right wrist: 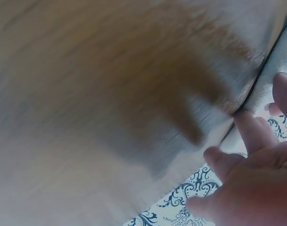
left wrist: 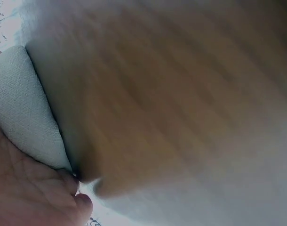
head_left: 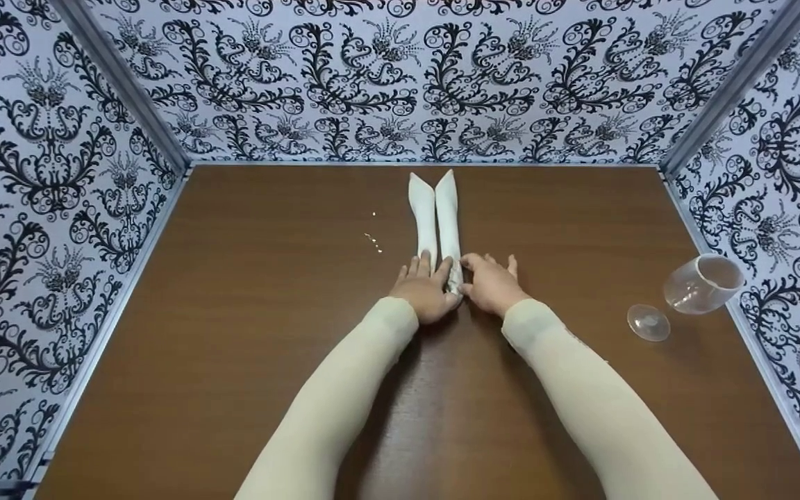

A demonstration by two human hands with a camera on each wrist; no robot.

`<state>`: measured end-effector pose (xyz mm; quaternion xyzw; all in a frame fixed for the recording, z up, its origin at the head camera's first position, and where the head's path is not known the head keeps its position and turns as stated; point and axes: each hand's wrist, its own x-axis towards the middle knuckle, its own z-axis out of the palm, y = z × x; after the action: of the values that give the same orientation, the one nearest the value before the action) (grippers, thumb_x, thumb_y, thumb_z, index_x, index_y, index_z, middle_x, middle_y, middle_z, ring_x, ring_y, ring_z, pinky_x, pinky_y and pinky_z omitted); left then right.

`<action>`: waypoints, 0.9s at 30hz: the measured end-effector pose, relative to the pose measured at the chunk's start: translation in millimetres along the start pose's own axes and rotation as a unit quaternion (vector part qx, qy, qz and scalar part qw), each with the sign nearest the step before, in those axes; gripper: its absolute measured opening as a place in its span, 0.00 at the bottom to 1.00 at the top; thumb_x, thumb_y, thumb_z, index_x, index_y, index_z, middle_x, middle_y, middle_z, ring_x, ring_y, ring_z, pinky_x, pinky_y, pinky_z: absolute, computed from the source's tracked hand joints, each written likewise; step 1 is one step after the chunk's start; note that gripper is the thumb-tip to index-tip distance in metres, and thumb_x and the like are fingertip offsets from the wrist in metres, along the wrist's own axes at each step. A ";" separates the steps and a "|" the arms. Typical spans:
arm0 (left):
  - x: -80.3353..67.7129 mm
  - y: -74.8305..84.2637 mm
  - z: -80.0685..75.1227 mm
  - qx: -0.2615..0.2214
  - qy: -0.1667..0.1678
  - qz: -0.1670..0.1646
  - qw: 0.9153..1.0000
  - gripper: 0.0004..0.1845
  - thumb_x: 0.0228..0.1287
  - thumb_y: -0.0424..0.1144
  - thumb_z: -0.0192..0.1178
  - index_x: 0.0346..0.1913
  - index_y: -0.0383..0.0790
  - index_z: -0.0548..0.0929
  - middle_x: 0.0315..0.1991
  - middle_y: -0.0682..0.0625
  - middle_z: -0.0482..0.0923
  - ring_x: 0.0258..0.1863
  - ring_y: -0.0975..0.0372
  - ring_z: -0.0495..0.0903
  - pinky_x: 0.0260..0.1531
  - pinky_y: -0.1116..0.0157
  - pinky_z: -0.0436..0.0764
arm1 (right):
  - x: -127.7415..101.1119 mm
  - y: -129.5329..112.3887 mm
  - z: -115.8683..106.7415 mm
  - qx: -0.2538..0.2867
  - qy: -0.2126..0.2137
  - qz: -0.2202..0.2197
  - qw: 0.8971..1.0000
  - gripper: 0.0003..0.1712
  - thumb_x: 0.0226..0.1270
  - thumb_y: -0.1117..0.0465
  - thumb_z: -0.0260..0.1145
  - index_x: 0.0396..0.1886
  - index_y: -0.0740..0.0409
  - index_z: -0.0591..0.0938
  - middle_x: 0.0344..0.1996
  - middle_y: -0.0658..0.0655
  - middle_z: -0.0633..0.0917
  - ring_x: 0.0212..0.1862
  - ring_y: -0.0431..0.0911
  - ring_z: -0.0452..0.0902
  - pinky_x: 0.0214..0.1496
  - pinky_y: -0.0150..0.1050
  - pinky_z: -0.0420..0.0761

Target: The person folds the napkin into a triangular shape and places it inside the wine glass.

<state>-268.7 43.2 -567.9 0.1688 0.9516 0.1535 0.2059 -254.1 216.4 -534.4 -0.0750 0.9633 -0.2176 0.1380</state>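
Napkin [head_left: 438, 215], folded into two long rolls, lies mid-surface with its long axis running straight away from the person; left hand [head_left: 424, 290] and right hand [head_left: 489, 283] press its near end, fingers fairly straight.

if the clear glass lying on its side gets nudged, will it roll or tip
The glass lies on its side near the table's right edge, so it would probably roll in an arc round its foot. It looks thin and clear, so likely light, and perhaps fragile if it is real glass.
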 end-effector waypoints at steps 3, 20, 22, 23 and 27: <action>-2.2 2.7 -0.9 -0.002 0.000 -0.002 1.000 0.44 0.75 0.66 0.43 0.87 0.58 0.43 0.87 0.41 0.30 0.87 0.45 0.35 0.85 0.46 0.39 | -0.5 0.9 -0.8 -0.008 0.003 0.009 1.000 0.28 0.76 0.53 0.68 0.72 0.53 0.78 0.76 0.59 0.74 0.84 0.68 0.50 0.81 0.72 0.27; -21.9 13.1 -13.3 -0.008 -0.004 -0.005 1.000 0.39 0.78 0.59 0.38 0.87 0.59 0.43 0.87 0.40 0.31 0.87 0.46 0.34 0.85 0.50 0.39 | -0.5 -2.8 3.5 -0.063 -0.031 0.008 0.998 0.24 0.81 0.44 0.60 0.71 0.41 0.81 0.84 0.60 0.60 0.85 0.72 0.36 0.79 0.76 0.28; -20.1 12.8 -12.4 -0.007 -0.006 -0.006 1.000 0.39 0.78 0.59 0.37 0.87 0.59 0.42 0.87 0.40 0.30 0.87 0.47 0.33 0.85 0.50 0.38 | 0.1 -3.3 3.7 -0.068 -0.034 0.007 0.997 0.24 0.81 0.43 0.59 0.71 0.41 0.81 0.84 0.60 0.59 0.85 0.72 0.35 0.79 0.76 0.29; -21.0 13.4 -12.9 -0.005 -0.006 -0.005 1.000 0.39 0.79 0.58 0.37 0.87 0.57 0.43 0.87 0.40 0.30 0.87 0.46 0.33 0.85 0.50 0.38 | 0.6 -3.2 3.8 -0.069 -0.037 0.007 0.997 0.24 0.81 0.43 0.59 0.71 0.40 0.81 0.84 0.60 0.59 0.85 0.72 0.34 0.80 0.75 0.29; -19.1 14.0 -12.1 -0.004 -0.005 -0.009 1.000 0.39 0.78 0.57 0.38 0.87 0.55 0.45 0.87 0.39 0.30 0.87 0.46 0.34 0.85 0.50 0.39 | 1.4 -1.1 3.8 -0.068 -0.050 0.001 0.996 0.25 0.83 0.43 0.57 0.73 0.40 0.79 0.85 0.60 0.58 0.85 0.72 0.32 0.80 0.75 0.29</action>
<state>-254.0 45.7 -545.8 0.1603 0.9513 0.1549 0.2132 -254.3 213.6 -537.6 -0.0937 0.9680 -0.1469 0.1806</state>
